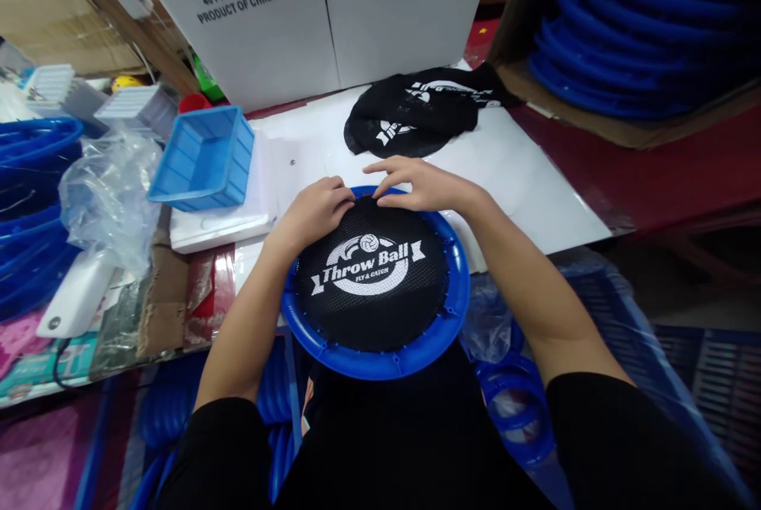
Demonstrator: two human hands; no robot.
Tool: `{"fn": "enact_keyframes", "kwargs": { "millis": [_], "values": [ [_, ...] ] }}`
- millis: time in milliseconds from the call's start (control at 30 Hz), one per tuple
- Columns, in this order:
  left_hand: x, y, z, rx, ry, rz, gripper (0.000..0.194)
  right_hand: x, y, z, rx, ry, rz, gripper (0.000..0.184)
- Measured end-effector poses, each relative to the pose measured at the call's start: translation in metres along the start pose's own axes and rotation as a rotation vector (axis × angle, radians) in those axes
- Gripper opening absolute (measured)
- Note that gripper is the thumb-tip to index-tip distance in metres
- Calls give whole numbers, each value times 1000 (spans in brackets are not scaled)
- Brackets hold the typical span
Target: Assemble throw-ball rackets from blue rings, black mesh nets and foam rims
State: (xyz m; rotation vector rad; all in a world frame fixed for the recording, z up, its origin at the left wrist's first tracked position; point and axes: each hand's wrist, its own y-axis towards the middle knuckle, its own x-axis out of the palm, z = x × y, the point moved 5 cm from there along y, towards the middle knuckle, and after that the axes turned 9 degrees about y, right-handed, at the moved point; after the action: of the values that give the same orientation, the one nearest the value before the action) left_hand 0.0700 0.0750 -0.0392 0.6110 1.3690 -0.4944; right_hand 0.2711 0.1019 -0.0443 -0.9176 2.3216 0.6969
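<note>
A blue plastic ring (380, 366) with black mesh (369, 320) stretched across it rests at the table's near edge, over my lap. White lettering on the mesh reads "Throw Ball". At the far rim, the curled fingers of my left hand (318, 210) grip the mesh edge. Just beside them my right hand (419, 183) pinches the same edge, with one finger held out above the rim. The exact contact under the fingertips is partly hidden. Beyond my hands lie loose black mesh pieces (410, 117) with the same white print, crumpled on the white tabletop (523, 177).
A light-blue bin (205, 157) stands on a white slab to the left. Blue rings (624, 42) are stacked in a carton at upper right, more (36, 216) at far left. A white carton (279, 26) closes off the back. Rings (517, 407) lie below the table.
</note>
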Motion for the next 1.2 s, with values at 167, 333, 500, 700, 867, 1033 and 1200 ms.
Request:
{"fn": "enact_keyframes", "kwargs": {
  "millis": [167, 333, 500, 700, 867, 1033, 1200],
  "values": [
    [-2, 0, -3, -40, -3, 19, 24, 7, 4, 1, -8, 20, -7, 21],
    [2, 0, 7, 49, -15, 22, 39, 9, 6, 5, 25, 9, 17, 22],
    [7, 2, 11, 40, 3, -12, 38, 14, 11, 12, 65, 21, 0, 19],
    [14, 6, 8, 11, -22, -6, 30, 10, 10, 12, 91, 24, 59, 12],
    [19, 10, 2, -13, -39, 67, 23, 9, 8, 10, 100, -17, 93, 8],
    [18, 11, 3, -39, 65, 99, 21, 13, 11, 8, 65, -59, 59, 12],
    [9, 8, -3, -110, 124, 149, 21, 7, 8, 10, 60, -67, 60, 18]
  ]
}}
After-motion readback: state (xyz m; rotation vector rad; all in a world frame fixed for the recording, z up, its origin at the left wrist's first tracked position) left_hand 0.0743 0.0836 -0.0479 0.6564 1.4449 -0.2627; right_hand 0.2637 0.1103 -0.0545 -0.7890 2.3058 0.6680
